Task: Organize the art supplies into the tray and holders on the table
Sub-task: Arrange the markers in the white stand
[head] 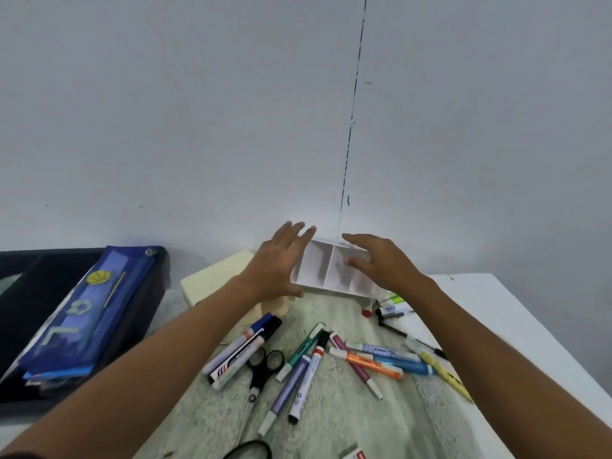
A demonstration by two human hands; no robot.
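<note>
A white tray (331, 271) with three compartments sits at the back of the table by the wall. My left hand (280, 266) grips its left end, fingers along the side and thumb at the front corner. My right hand (377, 263) curls over the right part, thumb inside a compartment. Loose markers (238, 352) lie scattered in front, among them an orange highlighter (367, 363), a blue one (399, 362) and a yellow one (443, 374). Black-handled scissors (265, 364) lie between the markers. More pens (392, 310) lie just under the tray's right front edge.
A blue pencil case (82, 313) rests on a black case (23, 286) at the left. A cream block (215, 278) stands beside my left wrist. A second scissor handle (251, 451) and an eraser (352, 454) lie at the near edge. The table's right edge (530, 326) is close.
</note>
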